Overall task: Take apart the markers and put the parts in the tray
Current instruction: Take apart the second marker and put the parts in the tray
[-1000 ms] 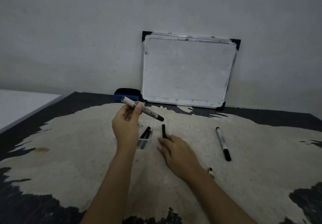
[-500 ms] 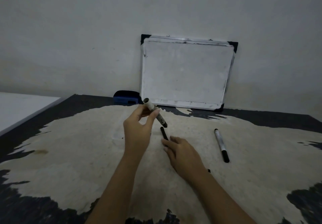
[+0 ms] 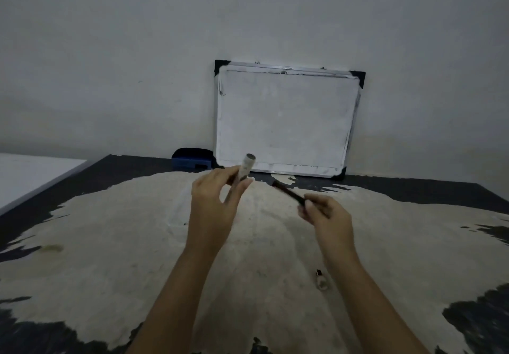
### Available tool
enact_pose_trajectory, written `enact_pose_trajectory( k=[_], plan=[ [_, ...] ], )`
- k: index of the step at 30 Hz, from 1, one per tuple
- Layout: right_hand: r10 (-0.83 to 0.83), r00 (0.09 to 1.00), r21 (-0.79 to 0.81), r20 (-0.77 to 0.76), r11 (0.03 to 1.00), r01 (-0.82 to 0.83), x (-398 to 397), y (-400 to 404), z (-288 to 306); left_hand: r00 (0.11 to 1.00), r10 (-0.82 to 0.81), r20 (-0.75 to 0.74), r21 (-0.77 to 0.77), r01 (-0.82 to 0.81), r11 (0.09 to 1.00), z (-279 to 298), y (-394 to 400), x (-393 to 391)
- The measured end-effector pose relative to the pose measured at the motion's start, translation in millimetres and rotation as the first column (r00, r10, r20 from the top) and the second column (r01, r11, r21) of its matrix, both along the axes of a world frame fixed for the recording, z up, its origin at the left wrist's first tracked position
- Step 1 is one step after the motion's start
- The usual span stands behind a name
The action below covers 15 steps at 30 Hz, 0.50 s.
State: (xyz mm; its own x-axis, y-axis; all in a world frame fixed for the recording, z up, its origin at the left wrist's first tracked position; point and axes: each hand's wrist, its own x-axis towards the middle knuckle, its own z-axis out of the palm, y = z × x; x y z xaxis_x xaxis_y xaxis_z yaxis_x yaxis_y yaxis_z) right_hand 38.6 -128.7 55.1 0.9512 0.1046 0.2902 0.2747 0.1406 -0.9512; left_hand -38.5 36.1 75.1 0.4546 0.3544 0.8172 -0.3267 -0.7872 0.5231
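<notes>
Obstacles, rear edge: whiteboard point(image 3: 285, 118) leaning upright against the wall; blue eraser point(image 3: 192, 159) just beside its lower left corner, touching or nearly so.

Obstacles, mid-air over the table centre: left hand point(image 3: 213, 210) pinching a grey marker barrel point(image 3: 246, 167) nearly upright; right hand point(image 3: 327, 217) gripping a thin black marker part point(image 3: 288, 193) that slants up and left. An open gap lies between barrel and black part.

Obstacle, near side: one small marker piece point(image 3: 321, 280) lying just beside the right forearm.

Free room: worn tabletop point(image 3: 110, 243), bare left of the left forearm and bare right of the right forearm.
</notes>
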Motion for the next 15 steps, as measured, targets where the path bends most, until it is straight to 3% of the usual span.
enact_pose_trajectory(
  k=[2,5,9,15],
  plan=[
    [0.182,0.979,0.248,-0.093,0.956,-0.154,4.3,-9.6,10.4,0.999,0.006,-0.053,0.085,-0.002,0.996,-2.9,1.9,2.5],
    [0.339,0.937,0.364,-0.087,0.886,-0.287,5.6,-17.4,19.2,0.991,0.028,-0.127,0.127,-0.011,0.992,-8.8,0.1,3.2],
    [0.344,0.938,0.200,-0.034,0.922,-0.331,4.1,-19.9,21.0,0.984,0.050,-0.171,0.146,-0.025,0.989,-12.0,-1.2,4.2],
    [0.211,0.975,-0.104,0.067,0.973,-0.204,2.2,-27.6,26.9,0.983,0.056,-0.176,0.210,-0.018,0.978,-16.3,1.6,3.9]
  ],
)
